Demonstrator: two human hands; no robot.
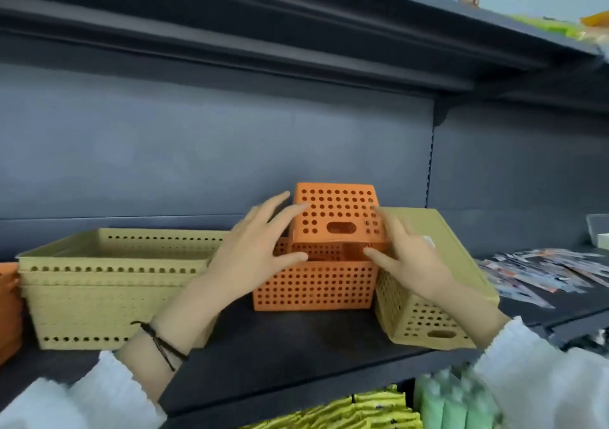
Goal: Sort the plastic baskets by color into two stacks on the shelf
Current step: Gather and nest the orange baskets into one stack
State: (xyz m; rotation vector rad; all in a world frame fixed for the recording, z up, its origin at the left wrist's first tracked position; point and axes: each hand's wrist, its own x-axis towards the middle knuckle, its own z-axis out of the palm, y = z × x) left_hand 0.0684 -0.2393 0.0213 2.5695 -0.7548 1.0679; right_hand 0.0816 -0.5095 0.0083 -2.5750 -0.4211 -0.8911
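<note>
Dark metal shelf: a stack of pale-yellow perforated plastic baskets sits on the left, with a big orange perforated basket in the centre. A small upturned orange basket sits on top of it, and the left hand and right hand press its sides with fingers spread. Looks like orange stacking to me, and I reckon it needs flipping to nest.

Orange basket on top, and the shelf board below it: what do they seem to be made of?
Top orange basket: moulded plastic with a matte finish; the even round holes and the moulded handle slot suggest it. Shelf board: dark and smooth with a faint sheen; probably painted metal, though laminate cannot be ruled out.
</note>
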